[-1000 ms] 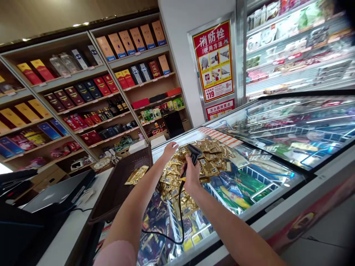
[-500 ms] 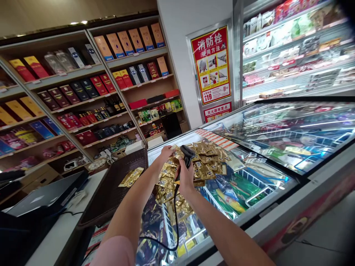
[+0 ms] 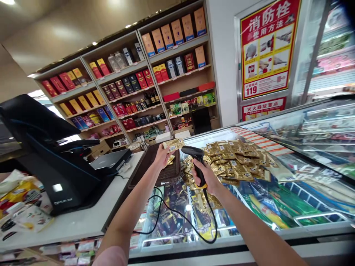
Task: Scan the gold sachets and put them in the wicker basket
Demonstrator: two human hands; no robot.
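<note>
My left hand (image 3: pixel 161 157) pinches a gold foil packet (image 3: pixel 175 144) by its left end, raised above the brown woven basket (image 3: pixel 172 174). Part of another gold packet shows inside the basket, behind my left hand. Wrapped around the grip of a black barcode scanner (image 3: pixel 200 173) is my right hand (image 3: pixel 210 177); the scanner's head points left toward the held packet. From its grip a black cable (image 3: pixel 215 225) loops down and off to the left. A heap of gold packets (image 3: pixel 235 160) lies on the glass freezer lid beyond and right of the scanner.
Baskets of packaged food (image 3: pixel 271 207) show through the freezer glass. On the white counter (image 3: pixel 83 225) at left stand a black point-of-sale terminal (image 3: pixel 55 159) and several snack bags (image 3: pixel 24 203). Shelves (image 3: pixel 163 88) of boxes and a red fire-hydrant poster (image 3: pixel 267 51) are behind.
The view has swung left. My left hand has moved left from the heap with a gold packet, now above the basket. The scanner has moved left of the main heap, still in my right hand.
</note>
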